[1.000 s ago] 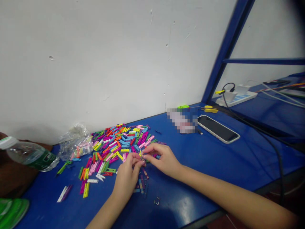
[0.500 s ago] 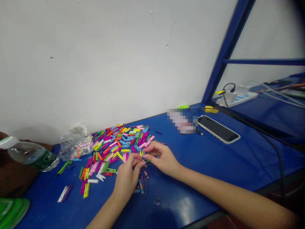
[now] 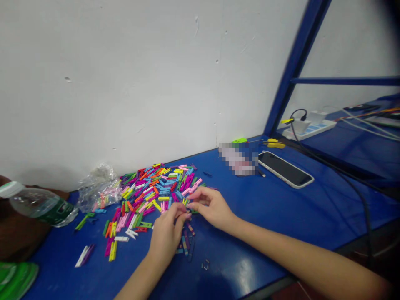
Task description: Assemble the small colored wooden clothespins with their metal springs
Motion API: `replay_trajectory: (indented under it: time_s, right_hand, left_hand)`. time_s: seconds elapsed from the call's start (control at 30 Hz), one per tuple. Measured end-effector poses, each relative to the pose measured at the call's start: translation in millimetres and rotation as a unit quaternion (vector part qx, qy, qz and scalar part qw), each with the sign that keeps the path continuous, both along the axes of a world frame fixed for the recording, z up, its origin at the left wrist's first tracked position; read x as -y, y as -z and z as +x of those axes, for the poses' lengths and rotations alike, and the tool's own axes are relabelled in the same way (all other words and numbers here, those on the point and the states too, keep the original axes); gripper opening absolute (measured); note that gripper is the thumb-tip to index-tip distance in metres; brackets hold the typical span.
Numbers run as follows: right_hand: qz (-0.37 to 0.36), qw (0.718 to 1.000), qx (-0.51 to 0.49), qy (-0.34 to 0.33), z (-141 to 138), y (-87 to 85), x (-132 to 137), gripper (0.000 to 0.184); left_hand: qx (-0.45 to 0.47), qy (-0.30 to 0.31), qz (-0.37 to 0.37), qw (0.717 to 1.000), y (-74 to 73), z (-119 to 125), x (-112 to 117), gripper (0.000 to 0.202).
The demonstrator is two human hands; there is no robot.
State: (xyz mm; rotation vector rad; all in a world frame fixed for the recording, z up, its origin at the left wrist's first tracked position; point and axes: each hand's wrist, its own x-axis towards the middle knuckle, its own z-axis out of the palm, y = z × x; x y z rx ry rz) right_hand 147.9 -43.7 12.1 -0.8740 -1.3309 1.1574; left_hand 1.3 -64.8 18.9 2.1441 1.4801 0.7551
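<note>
My left hand (image 3: 167, 229) and my right hand (image 3: 214, 207) meet at the near right edge of a heap of small coloured clothespins (image 3: 153, 189). Both are closed in a pinch, fingertips almost touching. Whatever sits between the fingers is too small and too covered to make out. Below them on the blue table lie several loose clothespin halves (image 3: 185, 242), purple and blue, partly behind my left hand. A little nearer to me are tiny metal springs (image 3: 205, 264). A white and purple pair of clothespins (image 3: 84, 255) lies apart at the left.
A crumpled clear bag (image 3: 99, 189) holding clothespins and a lying plastic bottle (image 3: 40, 204) are on the left, with a green object (image 3: 17, 277) in front. To the right are a phone (image 3: 285, 168), a yellow tool (image 3: 275, 143), a black cable (image 3: 364, 204) and a power strip (image 3: 312, 129).
My hands stay pinched together in almost the same place, with only slight finger movement. The whole view has shifted very slightly; the clothespins lie as before.
</note>
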Motion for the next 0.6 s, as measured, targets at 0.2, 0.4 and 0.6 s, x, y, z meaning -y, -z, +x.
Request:
replay_trajectory:
  time_s: [0.2, 0.4, 0.6]
  right_hand:
    - [0.001, 1.000, 0.005, 0.005, -0.8, 0.7, -0.3, 0.010]
    - [0.005, 1.000, 0.005, 0.003, 0.0, 0.1, -0.1, 0.010]
    - [0.036, 0.999, 0.039, 0.007, -1.0, 5.6, -0.2, 0.009]
  left_hand:
    - [-0.041, -0.007, 0.019, 0.999, 0.8, 0.9, 0.4, 0.008]
    - [0.025, -0.020, -0.015, 0.999, -2.0, 2.0, 0.2, 0.013]
    - [0.141, -0.032, -0.008, 0.990, 1.9, 3.0, -4.2, 0.028]
